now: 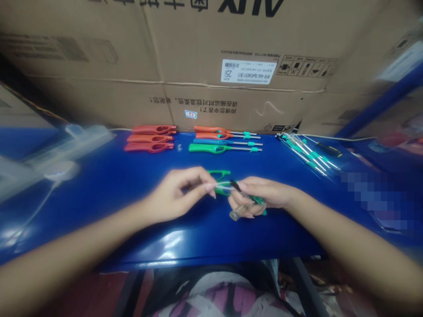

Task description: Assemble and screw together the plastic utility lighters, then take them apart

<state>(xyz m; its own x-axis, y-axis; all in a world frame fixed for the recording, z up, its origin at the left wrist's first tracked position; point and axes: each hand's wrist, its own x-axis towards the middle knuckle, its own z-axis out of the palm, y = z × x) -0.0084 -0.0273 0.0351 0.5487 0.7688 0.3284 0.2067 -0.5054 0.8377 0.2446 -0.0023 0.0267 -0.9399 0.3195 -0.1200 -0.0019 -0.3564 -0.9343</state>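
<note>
Over the middle of the blue table, my left hand pinches a green lighter handle between thumb and fingers. My right hand is closed round a thin metal tube with a teal collar, its clear end sticking out below the fingers. The tube's dark tip meets the green handle between the two hands. Both wrists rest low, close to the table's front edge.
At the back lie three orange handles and several finished lighters in orange, blue and green. A bundle of metal tubes lies at the right. Cardboard boxes wall off the back. A white device sits left.
</note>
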